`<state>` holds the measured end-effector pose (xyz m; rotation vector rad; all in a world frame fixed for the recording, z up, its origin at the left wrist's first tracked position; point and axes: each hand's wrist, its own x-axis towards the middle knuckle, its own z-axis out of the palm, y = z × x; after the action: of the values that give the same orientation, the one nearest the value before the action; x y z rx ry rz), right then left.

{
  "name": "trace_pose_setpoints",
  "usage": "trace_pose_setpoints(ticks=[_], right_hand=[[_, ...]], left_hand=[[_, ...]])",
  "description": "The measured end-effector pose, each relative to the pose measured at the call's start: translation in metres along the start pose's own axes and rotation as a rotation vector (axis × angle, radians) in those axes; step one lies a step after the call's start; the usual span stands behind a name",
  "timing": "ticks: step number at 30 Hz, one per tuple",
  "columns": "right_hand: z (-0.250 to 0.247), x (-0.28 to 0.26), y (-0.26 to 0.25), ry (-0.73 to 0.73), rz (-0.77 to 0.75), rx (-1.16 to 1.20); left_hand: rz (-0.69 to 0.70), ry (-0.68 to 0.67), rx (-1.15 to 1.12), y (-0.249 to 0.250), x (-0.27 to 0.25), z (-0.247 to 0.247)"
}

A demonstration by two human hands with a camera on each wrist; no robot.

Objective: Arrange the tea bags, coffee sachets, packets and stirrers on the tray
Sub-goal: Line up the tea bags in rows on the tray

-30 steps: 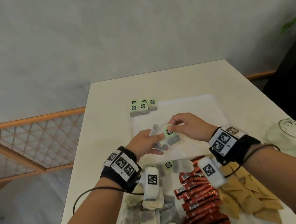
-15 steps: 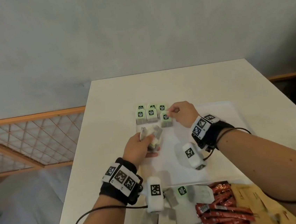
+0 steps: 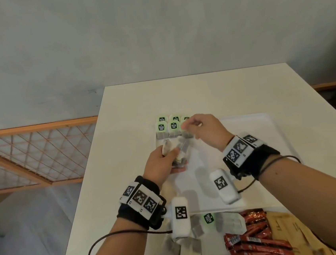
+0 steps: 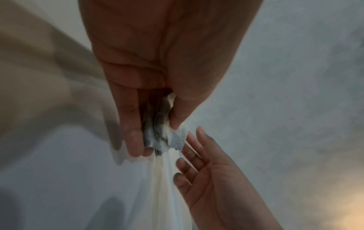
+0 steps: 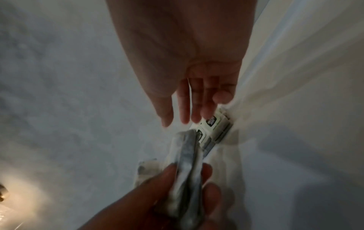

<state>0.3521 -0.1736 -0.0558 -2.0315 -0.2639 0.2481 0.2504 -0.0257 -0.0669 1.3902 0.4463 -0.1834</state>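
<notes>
Several green-tagged tea bags [image 3: 168, 126] lie in rows at the far left corner of the white tray [image 3: 257, 138]. My right hand [image 3: 189, 125] hovers over the right end of those rows with straight fingers [image 5: 185, 115] and nothing in them. My left hand [image 3: 172, 156] grips a bundle of tea bags [image 3: 179, 153] just above the tray's left side, close behind the rows. In the left wrist view the thumb and fingers pinch that crumpled bundle [image 4: 159, 124]. The right wrist view shows the laid tea bags [image 5: 214, 126] under my fingertips.
Near the table's front edge lie a heap of loose tea bags [image 3: 188, 249], red coffee sachets [image 3: 257, 240] and brown packets [image 3: 287, 229]. The white table [image 3: 201, 94] ends close on the left. A wooden lattice [image 3: 31, 154] stands beyond it.
My right hand took a tea bag from the left hand's bundle, carried it to the far left rows, set it down and let go. The left hand followed forward with its bundle.
</notes>
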Motion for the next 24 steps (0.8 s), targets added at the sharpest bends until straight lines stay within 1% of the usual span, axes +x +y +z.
trace_pose_setpoints(ticks=[2, 3, 8, 13, 15, 17, 19, 22, 24], right_hand=[[0.001, -0.018, 0.0, -0.125, 0.046, 0.025], [0.001, -0.024, 0.003, -0.14, 0.055, 0.038], [-0.01, -0.048, 0.005, -0.046, 0.021, 0.178], [-0.025, -0.063, -0.004, 0.056, -0.004, 0.244], [-0.03, -0.069, -0.005, 0.104, -0.022, 0.254], [-0.032, -0.076, -0.005, 0.149, -0.048, 0.23], [-0.029, -0.082, -0.003, 0.171, -0.079, 0.155], [-0.016, -0.09, 0.001, 0.186, -0.162, -0.084], [-0.008, -0.098, 0.0, 0.165, -0.218, -0.17]], left_hand=[[0.018, -0.009, -0.009, 0.002, -0.005, 0.004], [0.022, -0.019, -0.009, 0.003, -0.007, 0.006], [-0.005, -0.027, -0.046, 0.006, -0.019, 0.015], [-0.009, -0.054, -0.105, 0.009, -0.031, 0.016], [-0.008, -0.016, -0.098, 0.008, -0.037, 0.015], [-0.004, 0.074, -0.067, 0.005, -0.039, 0.016], [-0.001, 0.131, -0.025, 0.002, -0.042, 0.02], [0.002, 0.133, 0.027, 0.0, -0.046, 0.033], [0.012, 0.123, 0.02, 0.002, -0.05, 0.04]])
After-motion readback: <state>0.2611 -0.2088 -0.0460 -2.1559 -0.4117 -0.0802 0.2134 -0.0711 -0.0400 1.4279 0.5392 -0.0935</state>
